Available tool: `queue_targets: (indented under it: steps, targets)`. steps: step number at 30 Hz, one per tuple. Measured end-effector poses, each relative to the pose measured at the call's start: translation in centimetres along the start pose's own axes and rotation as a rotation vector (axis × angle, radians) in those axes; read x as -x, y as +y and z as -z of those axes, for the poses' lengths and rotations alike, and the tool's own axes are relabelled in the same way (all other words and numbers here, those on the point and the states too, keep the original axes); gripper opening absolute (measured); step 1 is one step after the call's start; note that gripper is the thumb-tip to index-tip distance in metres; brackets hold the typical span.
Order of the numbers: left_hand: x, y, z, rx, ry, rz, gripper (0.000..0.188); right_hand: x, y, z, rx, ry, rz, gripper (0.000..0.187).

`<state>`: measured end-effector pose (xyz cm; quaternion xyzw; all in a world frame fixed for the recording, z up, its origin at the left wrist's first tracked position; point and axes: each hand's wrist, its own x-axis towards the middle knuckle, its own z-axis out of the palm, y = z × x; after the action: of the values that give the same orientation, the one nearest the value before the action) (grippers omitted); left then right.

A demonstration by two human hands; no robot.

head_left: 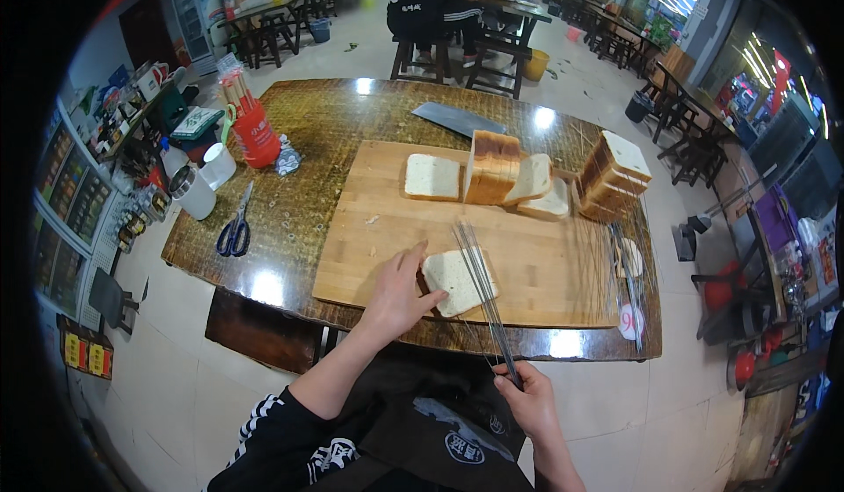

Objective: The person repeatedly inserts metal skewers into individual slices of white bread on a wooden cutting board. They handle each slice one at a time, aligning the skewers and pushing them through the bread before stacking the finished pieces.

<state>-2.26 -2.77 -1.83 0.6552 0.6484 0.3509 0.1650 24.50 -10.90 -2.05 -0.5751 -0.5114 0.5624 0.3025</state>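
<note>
A white bread slice (450,288) with a brown crust lies flat near the front edge of a wooden cutting board (365,219). My left hand (396,294) holds it by its left side, thumb on the near edge and fingers along the far left corner. In my right hand (527,395), at the table's front edge, is a bundle of thin metal skewers (489,303). Their far ends cross above the slice's right part; I cannot tell whether they touch it. One skewer stands apart from the bundle, to its left.
Behind lie a flat bread slice (432,177), a standing block of bread (492,168), leaning slices (532,180) and a bread stack (613,175). More skewers (629,290) lie right. A cleaver (457,119), scissors (235,233) and red chopstick holder (255,136) are on the table.
</note>
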Motion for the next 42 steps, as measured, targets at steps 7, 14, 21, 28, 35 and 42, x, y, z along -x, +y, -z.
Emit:
queue_targets:
  steps: [7,14,21,28,35,42]
  targets:
    - [-0.6,0.6,1.3,0.167,-0.057,0.113,0.080,0.4,0.7,0.5,0.042,-0.037,0.028,0.025]
    - [-2.6,-2.8,3.2,0.203,0.047,0.164,0.062,1.1,0.7,0.4,-0.043,0.011,0.047,0.031]
    - [-9.8,-5.2,4.8,-0.103,0.035,0.018,0.062,1.2,-2.8,4.2,0.051,0.208,0.241,0.031]
    - [-20.4,-8.1,4.1,-0.366,-0.448,-0.140,0.110,-3.8,-13.4,12.6,0.299,0.565,0.472,0.028]
    - [-22.7,-8.2,2.2,-0.398,-0.552,-0.248,0.113,-10.0,-17.1,18.3,0.506,0.654,0.371,0.022]
    - [-21.9,-7.2,2.9,-0.308,-0.577,-0.280,0.112,-13.0,-15.6,19.6,0.559,0.655,0.434,0.023]
